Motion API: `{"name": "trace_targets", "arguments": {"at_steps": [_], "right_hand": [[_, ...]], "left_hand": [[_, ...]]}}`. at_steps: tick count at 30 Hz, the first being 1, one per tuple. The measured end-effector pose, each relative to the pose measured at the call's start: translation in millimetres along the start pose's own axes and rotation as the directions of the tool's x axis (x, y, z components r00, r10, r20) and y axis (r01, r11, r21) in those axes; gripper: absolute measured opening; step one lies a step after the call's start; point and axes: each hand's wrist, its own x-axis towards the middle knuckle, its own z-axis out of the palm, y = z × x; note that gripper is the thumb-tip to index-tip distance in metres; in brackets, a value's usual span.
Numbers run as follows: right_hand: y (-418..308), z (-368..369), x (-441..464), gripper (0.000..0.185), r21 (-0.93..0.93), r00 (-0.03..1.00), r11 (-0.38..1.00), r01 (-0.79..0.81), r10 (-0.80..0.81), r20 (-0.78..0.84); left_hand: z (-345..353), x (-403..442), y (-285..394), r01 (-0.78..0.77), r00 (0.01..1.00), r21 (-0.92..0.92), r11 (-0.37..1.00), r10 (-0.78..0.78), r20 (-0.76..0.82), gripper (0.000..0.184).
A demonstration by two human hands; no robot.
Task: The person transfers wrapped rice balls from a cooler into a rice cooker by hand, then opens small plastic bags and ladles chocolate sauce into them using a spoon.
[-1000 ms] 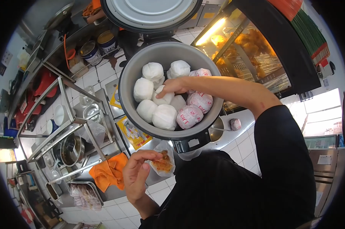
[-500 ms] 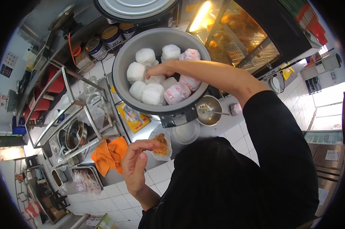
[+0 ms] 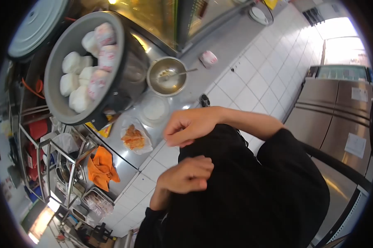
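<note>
While the right hand (image 3: 192, 127) and left hand (image 3: 187, 175) are held curled, closure of either grip cannot be told; food (image 3: 133, 137) is set on the bench (image 3: 227, 39); wrapped bundles (image 3: 80, 99) are seen in the pot (image 3: 58, 53).

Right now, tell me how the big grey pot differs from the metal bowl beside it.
The grey pot is much larger than the metal bowl. The pot's inside looks dull, while the bowl's is shiny. The pot holds several wrapped bundles; the bowl holds a utensil whose handle crosses its rim. Both are round and open at the top.
</note>
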Motion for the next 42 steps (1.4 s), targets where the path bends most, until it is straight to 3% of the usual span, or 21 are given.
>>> {"name": "trace_targets", "arguments": {"at_steps": [2, 4, 7, 9, 10, 12, 13, 15, 18, 21, 23, 25, 27, 28, 29, 30, 32, 33, 36, 41, 42], "right_hand": [[91, 1, -58, 0.052, 0.105, 0.968, 0.965, -0.242, 0.247, -0.034], [182, 2, -114, 0.055, 0.089, 0.813, 0.845, -0.528, 0.533, -0.235], [310, -4, -186, 0.043, 0.207, 0.565, 0.730, -0.652, 0.649, -0.509], [406, -5, -220, 0.021, 0.386, 0.446, 0.729, -0.564, 0.663, -0.600], [456, 3, -230, 0.015, 0.497, 0.430, 0.746, -0.443, 0.663, -0.612], [536, 15, -238, 0.026, 0.629, 0.421, 0.731, -0.265, 0.675, -0.606], [566, 23, -239, 0.037, 0.686, 0.437, 0.695, -0.215, 0.697, -0.569], [628, 46, -232, 0.042, 0.706, 0.389, 0.692, -0.150, 0.698, -0.601], [692, 78, -219, 0.036, 0.774, 0.298, 0.629, -0.071, 0.754, -0.585], [736, 98, -207, 0.035, 0.769, 0.219, 0.629, -0.115, 0.771, -0.598], [774, 115, -192, 0.033, 0.801, 0.243, 0.598, -0.028, 0.781, -0.575], [785, 119, -177, 0.032, 0.813, 0.241, 0.578, -0.061, 0.799, -0.550], [802, 126, -155, 0.031, 0.839, 0.231, 0.542, -0.052, 0.824, -0.518], [811, 132, -143, 0.032, 0.856, 0.222, 0.517, -0.026, 0.838, -0.499], [809, 131, -137, 0.033, 0.813, 0.256, 0.574, -0.097, 0.804, -0.537], [799, 123, -133, 0.033, 0.831, 0.291, 0.557, -0.007, 0.796, -0.531], [773, 106, -132, 0.033, 0.851, 0.357, 0.499, 0.164, 0.774, -0.523], [766, 100, -134, 0.032, 0.864, 0.373, 0.465, 0.191, 0.780, -0.502], [782, 111, -132, 0.033, 0.868, 0.257, 0.455, 0.199, 0.831, -0.494], [787, 113, -126, 0.024, 0.878, 0.270, 0.432, 0.206, 0.837, -0.476], [787, 112, -125, 0.024, 0.875, 0.277, 0.432, 0.218, 0.832, -0.480]], "left_hand": [[9, 20, -33, 0.343, 0.939, -0.007, 0.939, -0.343, -0.024, 0.037], [8, 38, -86, 0.691, 0.721, -0.123, 0.713, -0.693, 0.034, 0.029], [14, 54, -189, 0.675, 0.695, -0.124, 0.728, -0.683, -0.226, 0.008], [2, 27, -294, 0.692, 0.626, -0.110, 0.714, -0.669, -0.400, 0.016], [-5, 11, -335, 0.740, 0.560, -0.075, 0.668, -0.675, -0.481, 0.021], [-27, -14, -414, 0.822, 0.255, -0.252, 0.510, -0.726, -0.639, 0.018], [-42, -26, -452, 0.793, 0.173, -0.349, 0.499, -0.734, -0.657, 0.018], [-80, -55, -512, 0.693, -0.013, -0.525, 0.494, -0.719, -0.695, 0.017], [-139, -77, -577, 0.812, -0.034, -0.384, 0.440, -0.621, -0.783, 0.015], [-192, -92, -628, 0.857, 0.007, -0.259, 0.445, -0.514, -0.858, 0.019], [-221, -77, -648, 0.935, -0.007, -0.185, 0.302, -0.506, -0.863, 0.034], [-258, -71, -679, 0.805, 0.048, -0.270, 0.528, -0.512, -0.858, 0.043], [-298, -60, -715, 0.458, 0.075, -0.446, 0.769, -0.533, -0.843, 0.051], [-305, -38, -726, 0.379, 0.033, -0.499, 0.779, -0.550, -0.834, 0.049], [-315, -20, -739, 0.291, -0.001, -0.543, 0.788, -0.567, -0.824, 0.048], [-340, -27, -768, 0.559, 0.287, -0.251, 0.790, -0.468, -0.835, 0.048], [-345, -32, -796, 0.703, 0.503, 0.076, 0.707, -0.419, -0.756, 0.048], [-326, -10, -792, 0.718, 0.448, 0.042, 0.694, -0.416, -0.792, 0.048], [-333, 1, -796, 0.563, 0.307, -0.274, 0.780, -0.505, -0.806, 0.047], [-322, 35, -769, 0.607, 0.148, -0.358, 0.710, -0.544, -0.826, 0.047], [-332, 30, -777, 0.650, 0.171, -0.325, 0.687, -0.549, -0.818, 0.061]]}}
